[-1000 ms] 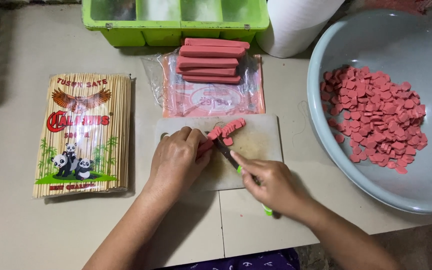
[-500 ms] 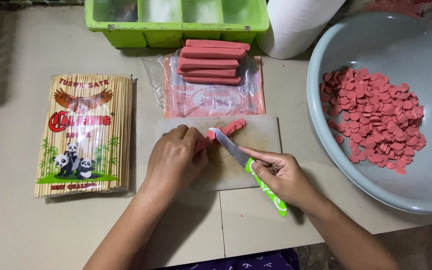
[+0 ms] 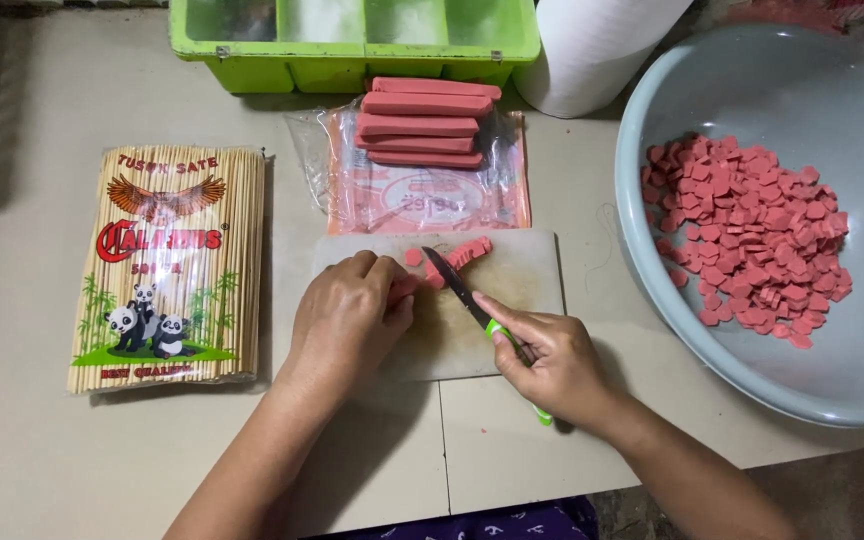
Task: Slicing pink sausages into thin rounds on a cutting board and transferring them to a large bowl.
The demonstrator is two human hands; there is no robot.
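Observation:
My left hand point(image 3: 347, 320) presses down on a pink sausage point(image 3: 404, 288) lying on a pale cutting board point(image 3: 527, 285). My right hand point(image 3: 552, 362) grips a green-handled knife point(image 3: 462, 292), whose blade rests across the sausage close to my left fingertips. A short row of cut pink slices point(image 3: 462, 252) lies on the board just beyond the blade. Most of the uncut sausage is hidden under my left hand.
A large grey basin point(image 3: 832, 390) on the right holds many sausage slices point(image 3: 747, 235). Behind the board lie whole sausages point(image 3: 422, 120) on an opened plastic pack. A packet of bamboo skewers point(image 3: 167, 265) sits at left, a green divided tray point(image 3: 352, 40) and a white roll point(image 3: 602, 50) at the back.
My right hand lifted the knife, drew it back, then set the blade down on the sausage further left. My left hand has stayed on the sausage.

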